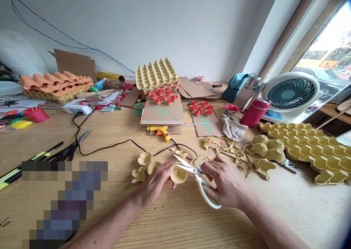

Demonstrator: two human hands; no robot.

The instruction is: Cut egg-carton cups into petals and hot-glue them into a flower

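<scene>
A cut yellow egg-carton cup point(179, 173) is pinched in my left hand point(157, 180), its hollow side facing up. My right hand point(225, 181) grips white-handled scissors point(204, 190) with fingers and thumb in the handles. Their parted blades reach over the cup's far rim. Just beyond my left hand lie more cut cups: a petal-edged cup point(144, 158), a flower-shaped piece point(138, 175) and a cup partly hidden behind my fingers. Another small cup point(181, 154) sits past the blades. Carton scraps point(241, 154) are strewn beyond my right hand.
A yellow glue gun point(160, 131) with a black cord lies ahead. Red paper-pulp flowers point(202, 107) rest on cardboard. Egg trays point(309, 143) stand at right, near a red flask point(256, 112) and a fan point(291, 94). Black scissors point(71, 148) lie at left.
</scene>
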